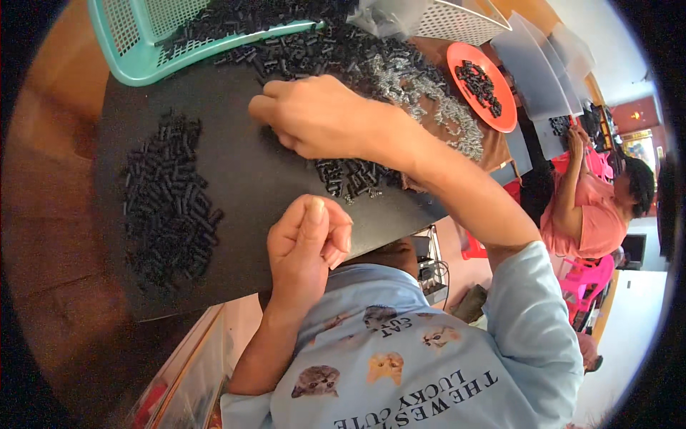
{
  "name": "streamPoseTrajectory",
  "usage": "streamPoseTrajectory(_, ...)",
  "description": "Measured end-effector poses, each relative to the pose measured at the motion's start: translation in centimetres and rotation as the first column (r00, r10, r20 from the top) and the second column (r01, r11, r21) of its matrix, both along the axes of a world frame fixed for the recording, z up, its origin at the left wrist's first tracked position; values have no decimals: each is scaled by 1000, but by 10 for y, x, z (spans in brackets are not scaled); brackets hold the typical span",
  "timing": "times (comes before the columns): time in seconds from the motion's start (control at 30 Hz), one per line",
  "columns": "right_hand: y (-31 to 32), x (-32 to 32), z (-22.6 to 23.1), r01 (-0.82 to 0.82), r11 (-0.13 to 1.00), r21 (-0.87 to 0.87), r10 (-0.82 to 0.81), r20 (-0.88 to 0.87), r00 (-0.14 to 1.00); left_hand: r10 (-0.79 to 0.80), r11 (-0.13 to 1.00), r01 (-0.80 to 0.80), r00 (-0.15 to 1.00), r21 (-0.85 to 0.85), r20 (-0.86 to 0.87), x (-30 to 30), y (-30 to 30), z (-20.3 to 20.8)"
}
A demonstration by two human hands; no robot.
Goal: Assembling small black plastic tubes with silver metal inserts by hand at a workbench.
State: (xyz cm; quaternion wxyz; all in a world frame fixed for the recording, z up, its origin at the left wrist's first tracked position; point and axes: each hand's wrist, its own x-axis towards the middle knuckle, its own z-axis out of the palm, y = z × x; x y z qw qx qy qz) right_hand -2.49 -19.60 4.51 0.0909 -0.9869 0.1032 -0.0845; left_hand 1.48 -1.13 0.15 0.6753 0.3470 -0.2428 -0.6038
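From where I stood, the left hand came first, near the table's close edge, its fingers curled in and thumb folded toward them; I couldn't tell whether they pinched anything. Taking that hand as the clock's centre, a pile of short black pieces lay toward ten o'clock and a smaller black cluster at one. At twelve, the right hand was bent over palm down, fingers bunched, tips hidden. Past it at twelve spread a larger black heap, with silvery bits at one, a red plate of black pieces beyond, and a pink-shirted person at three.
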Motion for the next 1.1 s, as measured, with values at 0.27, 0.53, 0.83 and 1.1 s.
streamPoseTrajectory(0.27,45,-63,20,-110,821,560,-118,355,928,156,988,-148,971,54,-181,5,3,6)
streamPoseTrajectory(0.53,58,-73,15,-163,893,419,-60,470,881,169,985,-164,982,58,-87,5,-4,10)
streamPoseTrajectory(0.83,53,-89,14,-167,905,390,-64,514,855,188,982,-185,976,44,-109,2,-5,17)
streamPoseTrajectory(1.1,68,-104,5,-145,936,322,-45,515,856,229,952,-258,957,164,177,-14,-7,26)
